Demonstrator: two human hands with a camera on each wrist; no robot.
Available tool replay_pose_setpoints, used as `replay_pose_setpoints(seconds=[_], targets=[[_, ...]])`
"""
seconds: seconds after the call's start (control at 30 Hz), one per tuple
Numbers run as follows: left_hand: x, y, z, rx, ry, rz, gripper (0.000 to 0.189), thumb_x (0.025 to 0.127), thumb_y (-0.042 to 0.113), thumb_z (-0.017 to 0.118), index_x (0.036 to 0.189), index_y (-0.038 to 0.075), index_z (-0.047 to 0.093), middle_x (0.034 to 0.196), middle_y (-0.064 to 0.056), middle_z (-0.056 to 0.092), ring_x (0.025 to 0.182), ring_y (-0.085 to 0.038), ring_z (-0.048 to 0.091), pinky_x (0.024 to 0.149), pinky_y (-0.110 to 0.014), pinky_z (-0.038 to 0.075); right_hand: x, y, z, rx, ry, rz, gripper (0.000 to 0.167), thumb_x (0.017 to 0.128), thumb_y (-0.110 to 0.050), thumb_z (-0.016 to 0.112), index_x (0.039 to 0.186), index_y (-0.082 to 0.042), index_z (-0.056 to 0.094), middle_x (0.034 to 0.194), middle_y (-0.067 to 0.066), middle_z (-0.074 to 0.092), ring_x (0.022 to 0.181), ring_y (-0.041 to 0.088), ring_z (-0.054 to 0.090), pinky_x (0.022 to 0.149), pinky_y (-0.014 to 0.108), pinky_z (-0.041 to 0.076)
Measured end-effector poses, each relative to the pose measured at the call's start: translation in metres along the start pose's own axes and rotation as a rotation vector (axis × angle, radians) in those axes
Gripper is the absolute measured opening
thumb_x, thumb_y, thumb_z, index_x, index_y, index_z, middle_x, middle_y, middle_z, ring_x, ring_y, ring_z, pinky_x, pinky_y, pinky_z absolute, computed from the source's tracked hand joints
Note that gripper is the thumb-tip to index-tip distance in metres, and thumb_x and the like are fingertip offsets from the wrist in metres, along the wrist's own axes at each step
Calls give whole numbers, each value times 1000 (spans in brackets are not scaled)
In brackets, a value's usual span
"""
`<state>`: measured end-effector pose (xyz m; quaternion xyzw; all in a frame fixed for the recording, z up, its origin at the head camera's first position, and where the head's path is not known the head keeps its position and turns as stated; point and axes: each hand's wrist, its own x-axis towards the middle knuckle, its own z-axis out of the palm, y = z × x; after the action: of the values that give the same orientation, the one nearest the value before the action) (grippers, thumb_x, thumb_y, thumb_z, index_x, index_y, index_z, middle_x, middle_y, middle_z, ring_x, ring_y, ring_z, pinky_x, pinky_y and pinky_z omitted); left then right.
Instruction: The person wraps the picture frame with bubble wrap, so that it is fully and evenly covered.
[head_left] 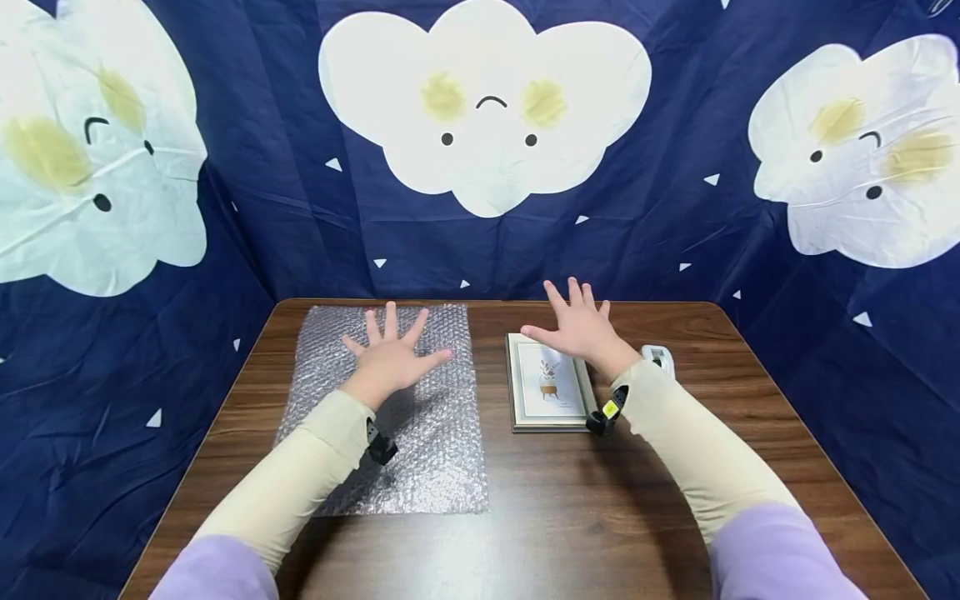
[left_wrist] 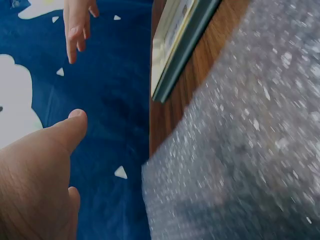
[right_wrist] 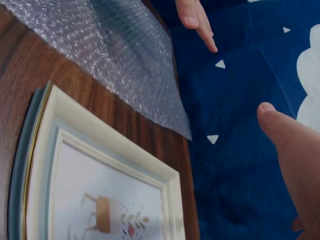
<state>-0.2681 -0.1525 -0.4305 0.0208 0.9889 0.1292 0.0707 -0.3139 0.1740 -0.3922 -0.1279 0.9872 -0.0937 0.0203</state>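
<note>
A sheet of bubble wrap lies flat on the left half of the table. Above it my left hand is raised with its fingers spread, holding nothing. My right hand is held up the same way over the far edge of a picture frame. The frame lies face up, cream-coloured with a drawing of a plant in a brown pot stand; in the right wrist view its cream border shows a gold line and a grey-green side. Both hands' thumbs point inward, towards each other.
Beside the right wrist, a small white object is partly hidden by the sleeve. The brown wooden table is bounded at the back and sides by dark blue cloth with white clouds.
</note>
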Motion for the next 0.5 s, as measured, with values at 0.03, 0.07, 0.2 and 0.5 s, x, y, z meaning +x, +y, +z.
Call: replay_pose_setpoints(seconds=[0.03,0.07,0.2,0.5], targets=[[-2,-5,0,-6,-1,-3,114,69,103,15,162,40,-2,162,-18,-29,142,-52,-30,95,-86,-15,1,-2,2,10,0,-5,110,83,-88,42,165,-23,9,167,27,2,152,49,-1,113,76,5],[-4,-11,2,-8,-3,-8,114,69,103,15,162,40,-2,162,-19,-29,141,-52,-31,95,-87,-15,2,-4,4,17,0,-10,110,84,-88,42,165,-22,9,167,27,2,152,49,-1,113,76,6],[-13,-32,6,-8,-2,-19,114,71,102,17,162,37,-4,161,-23,-28,141,-55,-29,95,-88,-12,8,-11,11,39,2,-20,107,86,-85,44,165,-21,11,167,26,3,153,48,-1,114,75,6],[-32,-66,18,2,-7,-44,105,82,93,28,164,32,1,163,-31,-16,142,-62,-20,98,-89,-2,23,-31,31,59,-3,-70,106,86,-85,43,164,-20,14,167,24,9,153,45,5,116,71,8]])
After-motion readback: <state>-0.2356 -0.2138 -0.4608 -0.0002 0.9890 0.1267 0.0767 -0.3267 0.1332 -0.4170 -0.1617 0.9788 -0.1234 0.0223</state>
